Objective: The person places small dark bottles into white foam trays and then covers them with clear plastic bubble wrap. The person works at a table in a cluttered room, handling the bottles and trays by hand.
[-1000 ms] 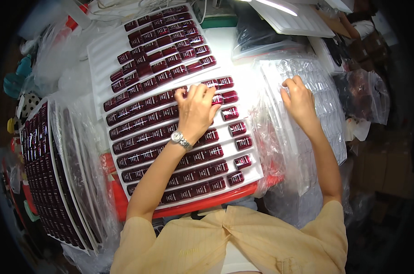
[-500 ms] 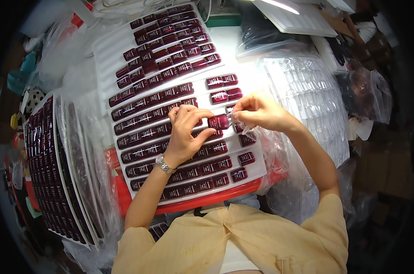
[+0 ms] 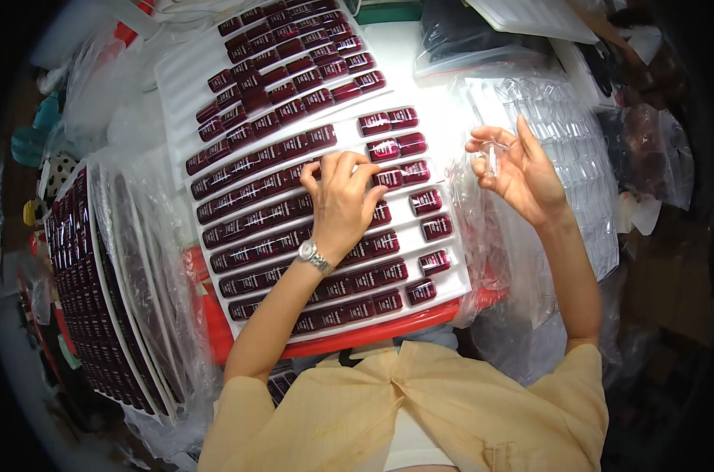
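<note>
Now the person's two hands are apart. A moment ago they met over one small dark red bottle; since then the right hand has gone off to the right. The third row from the far side of the near white tray has two bottles at its right end, so the held one seems to be laid flat there, and that row matches the two rows beyond it.

The left hand is down by that bottle. The left hand has bent fingers with a small gap to the thumb, right at the bottle's left end; whether they pinch it, one cannot tell. The right hand is half open, palm up, thumb stuck out, with one clear plastic piece in its curled fingers.

There are two hands and one silver wristwatch. The near tray has seven rows. Ten bottles sit at its right side: two in each of the three far rows, one in each of the four near rows. The arm hides too many others to count. One far white tray lies beyond. On the right, the clear plastic pieces in rows are too shiny to count.
</note>
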Available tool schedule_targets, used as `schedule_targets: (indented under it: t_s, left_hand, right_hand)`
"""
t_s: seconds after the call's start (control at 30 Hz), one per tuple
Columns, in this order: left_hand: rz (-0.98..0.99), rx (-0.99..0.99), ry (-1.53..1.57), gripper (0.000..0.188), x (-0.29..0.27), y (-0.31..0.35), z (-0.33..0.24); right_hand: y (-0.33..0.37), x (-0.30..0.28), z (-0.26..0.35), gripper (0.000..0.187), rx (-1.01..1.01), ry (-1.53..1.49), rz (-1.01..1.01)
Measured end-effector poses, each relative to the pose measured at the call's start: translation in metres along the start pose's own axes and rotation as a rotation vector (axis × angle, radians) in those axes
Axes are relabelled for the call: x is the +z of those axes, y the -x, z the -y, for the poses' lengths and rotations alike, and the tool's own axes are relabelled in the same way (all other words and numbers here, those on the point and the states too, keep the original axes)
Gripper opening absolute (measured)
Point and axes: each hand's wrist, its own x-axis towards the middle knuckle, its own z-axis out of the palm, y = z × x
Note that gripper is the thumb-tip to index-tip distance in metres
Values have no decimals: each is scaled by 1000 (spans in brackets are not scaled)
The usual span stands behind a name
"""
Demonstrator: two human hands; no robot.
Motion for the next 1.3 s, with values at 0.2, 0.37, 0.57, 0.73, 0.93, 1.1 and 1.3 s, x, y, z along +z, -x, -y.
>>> schedule_targets:
  t_s: [0.2,0.37,0.57,0.73,0.93,1.1,1.3]
  left_hand:
    - [70,-57,-153,32,-31,17,9]
    - [84,-76,30,31,-39,23,19]
    - [-67,-357,1166,37,-17,26,-43]
    - [-168,-388,1123,41,-12,26,-59]
    - [-270,-361,1198,37,-21,38,-56]
    - [47,-238,780,35,-47,44,-37]
    - [-170,-305,1050,36,-35,43,-40]
  right_hand:
    - [11,1,-16,30,49,215,38]
    - [3,20,-15,28,-10,270,73]
    - [-11,79,-32,22,-389,419,7]
    - [-23,96,-56,13,-593,415,-109]
    - [-12,94,-66,12,-1000,1145,20]
    - [-4,77,-61,7,-744,1048,-13]
    - [1,85,-57,8,-1131,1354,-44]
